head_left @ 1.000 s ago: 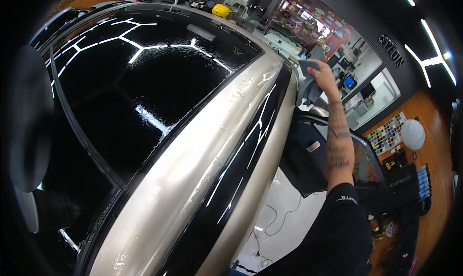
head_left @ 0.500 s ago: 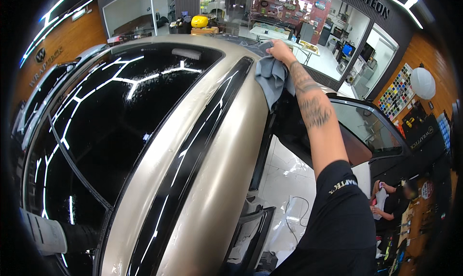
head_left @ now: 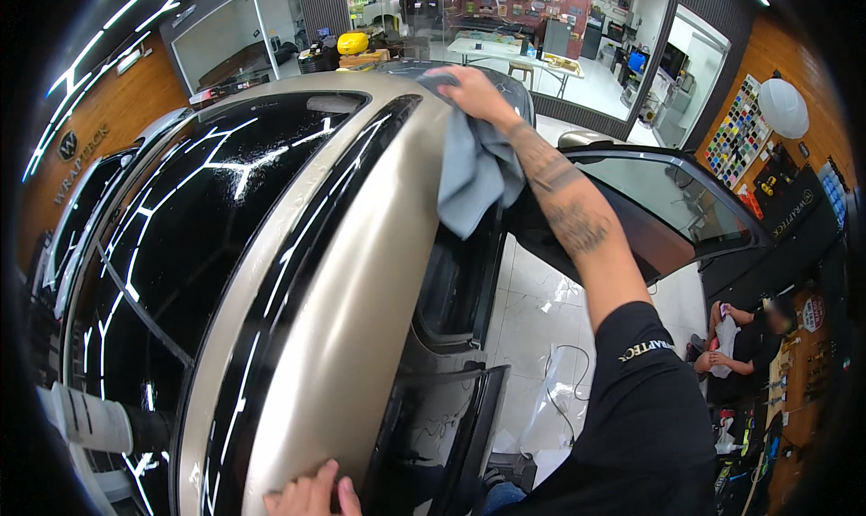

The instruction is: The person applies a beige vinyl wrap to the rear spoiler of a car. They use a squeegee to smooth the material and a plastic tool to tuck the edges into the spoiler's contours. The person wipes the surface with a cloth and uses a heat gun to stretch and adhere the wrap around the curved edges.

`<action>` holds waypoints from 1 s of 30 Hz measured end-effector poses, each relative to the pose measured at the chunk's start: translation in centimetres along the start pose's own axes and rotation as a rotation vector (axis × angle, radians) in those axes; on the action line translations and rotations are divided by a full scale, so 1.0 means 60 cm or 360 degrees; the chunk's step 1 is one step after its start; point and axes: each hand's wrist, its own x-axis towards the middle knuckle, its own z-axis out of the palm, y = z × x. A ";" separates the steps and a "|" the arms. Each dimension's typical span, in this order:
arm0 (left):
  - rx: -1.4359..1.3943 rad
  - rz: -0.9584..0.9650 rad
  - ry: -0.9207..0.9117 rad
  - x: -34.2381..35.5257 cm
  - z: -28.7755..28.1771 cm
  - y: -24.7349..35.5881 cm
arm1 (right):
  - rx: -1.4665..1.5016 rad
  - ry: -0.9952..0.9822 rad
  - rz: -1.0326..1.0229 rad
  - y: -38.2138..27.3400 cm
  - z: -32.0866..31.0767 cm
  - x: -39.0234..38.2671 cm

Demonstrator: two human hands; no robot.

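A satin champagne car body with glossy black glass (head_left: pixel 343 281) runs from the lower left to the upper centre of the frame. An open dark car door with a framed window (head_left: pixel 645 200) stands right of centre. A soft blue-grey cloth (head_left: pixel 476 175) hangs at upper centre beside the body, gripped by the right hand's (head_left: pixel 476 94) closed fingers. At bottom centre, the left hand (head_left: pixel 316 496) rests on the panel, fingers slightly spread, seemingly holding nothing.
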 end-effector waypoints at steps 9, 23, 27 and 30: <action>-0.0147 -0.0230 0.0309 -0.031 0.064 -0.010 | 0.0476 -0.0466 -0.0303 -0.432 -0.005 -0.324; -0.1882 -0.0139 0.0294 -0.382 0.253 0.165 | 0.1612 -0.0135 0.0299 -0.662 -0.085 -0.884; -0.1949 -0.0572 0.0197 -0.517 0.228 0.197 | 0.1360 -0.0519 0.1138 -0.615 -0.121 -1.086; -0.1598 -0.0717 0.0035 -0.560 0.161 0.265 | 0.1445 -0.1070 0.1169 -0.683 -0.128 -1.125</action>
